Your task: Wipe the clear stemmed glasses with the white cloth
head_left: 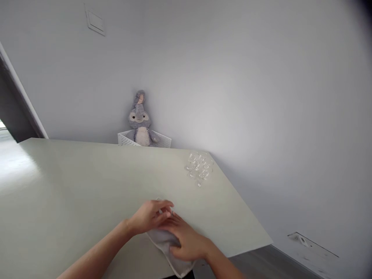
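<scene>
A pale grey cloth [165, 240], possibly a fabric pouch, lies at the near edge of the table, its lower corner reaching over the edge. My right hand [186, 236] rests flat on it, fingers stretched forward and thumb spread to the side. My left hand [152, 215] is just above the cloth's far end, fingers loosely bent, with a gap between thumb and forefinger. Its fingertips overlap the right hand's fingertips, and whether they touch is unclear. Farther off to the right lies a loose cluster of small clear, shiny pieces [199, 166].
The pale table [95, 182] has a slanted right edge, with dark floor beyond it. Behind the far edge, a grey plush toy [140, 120] sits in a white perforated basket [164, 142]. White walls meet in the corner, with a switch [95, 21] at upper left.
</scene>
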